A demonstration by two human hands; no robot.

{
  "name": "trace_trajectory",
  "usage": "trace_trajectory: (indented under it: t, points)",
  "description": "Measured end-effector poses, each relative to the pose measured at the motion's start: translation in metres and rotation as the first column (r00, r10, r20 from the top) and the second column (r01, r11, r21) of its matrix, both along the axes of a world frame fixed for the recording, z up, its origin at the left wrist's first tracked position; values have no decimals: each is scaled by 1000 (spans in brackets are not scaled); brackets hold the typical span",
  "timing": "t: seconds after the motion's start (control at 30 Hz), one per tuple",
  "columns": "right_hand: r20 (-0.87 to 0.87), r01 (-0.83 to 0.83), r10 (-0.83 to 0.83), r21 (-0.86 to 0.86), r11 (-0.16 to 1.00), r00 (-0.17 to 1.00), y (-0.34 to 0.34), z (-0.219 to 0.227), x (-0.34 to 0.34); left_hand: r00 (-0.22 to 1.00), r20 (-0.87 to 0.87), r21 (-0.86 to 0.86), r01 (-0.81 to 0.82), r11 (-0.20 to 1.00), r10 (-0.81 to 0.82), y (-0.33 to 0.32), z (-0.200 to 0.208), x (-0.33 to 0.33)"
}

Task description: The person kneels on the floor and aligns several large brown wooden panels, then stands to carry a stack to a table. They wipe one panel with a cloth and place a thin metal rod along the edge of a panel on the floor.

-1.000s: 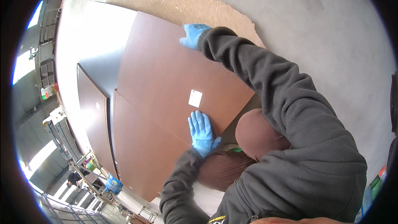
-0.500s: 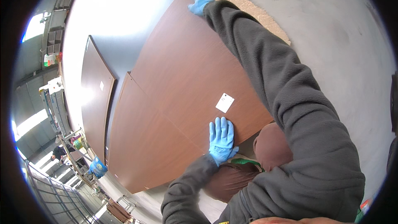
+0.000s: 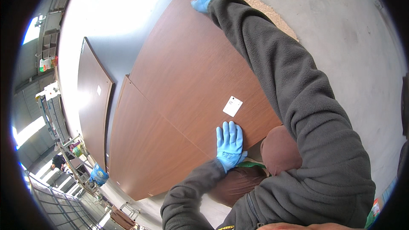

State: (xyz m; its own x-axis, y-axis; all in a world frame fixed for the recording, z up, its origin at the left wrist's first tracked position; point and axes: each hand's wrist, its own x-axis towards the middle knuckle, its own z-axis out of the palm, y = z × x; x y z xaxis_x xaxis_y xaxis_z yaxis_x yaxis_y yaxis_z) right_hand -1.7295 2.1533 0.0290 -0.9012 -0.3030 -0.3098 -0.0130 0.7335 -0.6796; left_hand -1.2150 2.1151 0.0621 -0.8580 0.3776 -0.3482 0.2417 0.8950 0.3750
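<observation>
A large brown wood-grain panel lies before me, with a white label on it. My left hand, in a blue glove, rests flat on the panel near its close edge, fingers stretched just below the label. Far out along the panel's right side, my gloved right hand grips the edge with its fingers bent; some of them are hidden. A second brown board adjoins the large panel on its left, with a seam between them.
Further left, another brown board with a small white label sits on a dark bluish surface. Tan sheet material borders the grey floor at right. A blue bag and a person are at far left.
The view has shifted slightly, and the boards at left appear a little further left. Both hands keep their places on the panel.
</observation>
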Motion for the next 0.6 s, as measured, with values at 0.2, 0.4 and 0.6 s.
trace_trajectory:
  t: [0.2, 0.4, 0.6]
  points:
    - [25, -48, 47, 44, 998, 999, -3, 8, -1, 999, 33, -25, -6, 1000, 6, 3, 0, -1]
    - [64, -23, 24, -29, 999, 998, -2, 5, 8, 996, 81, -95, -19, 995, 27, 8, 0, 0]
    - [-34, 44, -47, -73, 996, 998, -3, -13, 12, 1000, 30, -78, -4, 997, 6, 8, 10, -6]
